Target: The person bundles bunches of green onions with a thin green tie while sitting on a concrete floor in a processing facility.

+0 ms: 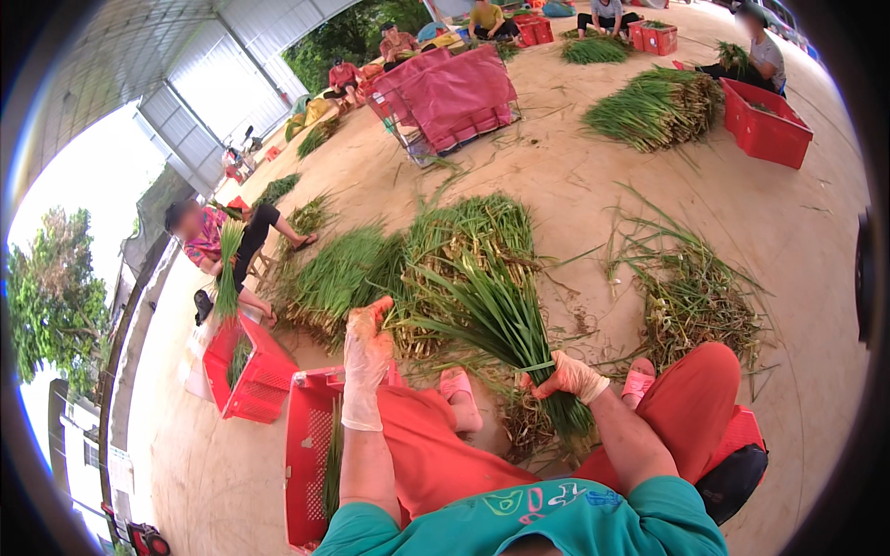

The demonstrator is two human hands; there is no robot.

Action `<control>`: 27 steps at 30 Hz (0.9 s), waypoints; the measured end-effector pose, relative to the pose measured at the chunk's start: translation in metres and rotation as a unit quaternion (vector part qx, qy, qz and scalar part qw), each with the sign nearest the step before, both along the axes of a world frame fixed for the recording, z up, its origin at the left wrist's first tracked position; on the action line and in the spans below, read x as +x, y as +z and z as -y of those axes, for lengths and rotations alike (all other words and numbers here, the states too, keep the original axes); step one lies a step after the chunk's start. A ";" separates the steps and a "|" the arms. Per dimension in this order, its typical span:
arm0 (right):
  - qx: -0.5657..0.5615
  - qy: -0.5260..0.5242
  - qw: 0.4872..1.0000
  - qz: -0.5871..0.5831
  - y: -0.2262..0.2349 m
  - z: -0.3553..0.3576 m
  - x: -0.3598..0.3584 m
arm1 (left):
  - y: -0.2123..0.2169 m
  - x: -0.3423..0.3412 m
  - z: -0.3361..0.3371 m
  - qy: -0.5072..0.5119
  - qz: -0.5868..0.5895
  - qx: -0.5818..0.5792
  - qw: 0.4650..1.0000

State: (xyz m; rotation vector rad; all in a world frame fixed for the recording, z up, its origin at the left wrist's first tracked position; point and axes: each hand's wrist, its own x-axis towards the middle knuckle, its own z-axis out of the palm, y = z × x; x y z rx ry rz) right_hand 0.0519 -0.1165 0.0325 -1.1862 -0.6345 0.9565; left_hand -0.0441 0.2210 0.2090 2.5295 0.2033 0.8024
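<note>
My right hand (567, 378), in a thin pale glove, is closed round a bundle of long green leafy stalks (505, 320). Its leaves fan out to the upper left, and the other end hangs below my fist. A pale green band (536, 367) crosses the bundle beside my fingers. My left hand (369, 343), also gloved and stained orange, is raised apart from the bundle. Its fingers are curled together, and anything in them is too small to make out. Just beyond lie heaps of similar green stalks (348, 273) with pale yellowish ends.
A red plastic crate (301, 463) holding some stalks stands at my left. Loose, messy stalks (695, 306) lie to the right. Another person (227, 246) sits at the left beside a red crate (264, 394). Farther off are a red-draped frame (464, 97) and several seated people.
</note>
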 end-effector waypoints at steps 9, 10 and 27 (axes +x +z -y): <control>-0.010 0.011 0.999 0.040 -0.009 -0.002 -0.003 | 0.001 0.028 0.015 -0.060 0.085 0.002 0.995; -0.011 0.014 0.999 0.046 -0.009 -0.002 -0.003 | 0.007 0.032 0.019 -0.047 0.035 -0.077 0.995; -0.019 0.042 0.999 -0.011 -0.002 -0.001 -0.007 | 0.033 0.024 0.099 -0.161 0.101 0.227 0.955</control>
